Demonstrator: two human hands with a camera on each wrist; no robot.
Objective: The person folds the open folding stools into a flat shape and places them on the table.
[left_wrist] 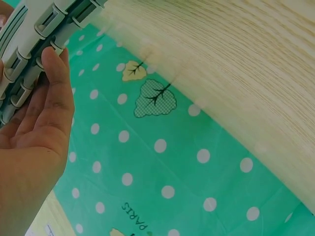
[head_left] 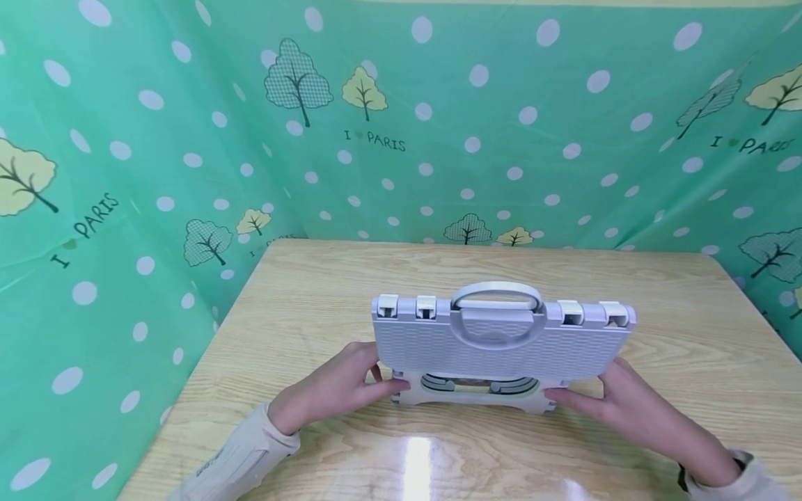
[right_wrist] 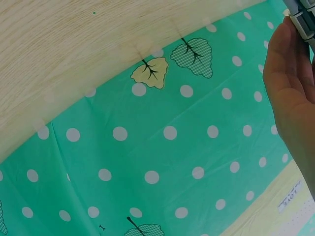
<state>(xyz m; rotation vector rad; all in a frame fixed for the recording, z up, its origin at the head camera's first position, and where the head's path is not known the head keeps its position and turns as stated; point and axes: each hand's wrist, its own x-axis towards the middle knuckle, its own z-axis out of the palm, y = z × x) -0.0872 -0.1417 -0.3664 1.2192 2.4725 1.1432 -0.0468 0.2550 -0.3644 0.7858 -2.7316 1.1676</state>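
Observation:
A pale plastic folding stool (head_left: 413,344) stands partly folded on the table, its textured top panel tilted up toward the camera. A carry handle (head_left: 498,287) sits at the middle of its upper edge, between several white hinges. My left hand (head_left: 344,383) grips the lower left side, thumb on the front of the leg panel. On the opposite side my right hand (head_left: 633,410) holds the stool likewise, thumb at the front. The fingers of both hands are partly hidden by the panel in the head view. In the left wrist view, fingers (left_wrist: 56,88) curl against the hinged edge.
The stool stands on a light wood-grain table (head_left: 313,292). A green polka-dot cloth (head_left: 438,160) with printed trees hangs behind the table and along its left and right sides. Light reflects off the tabletop near the front (head_left: 416,466).

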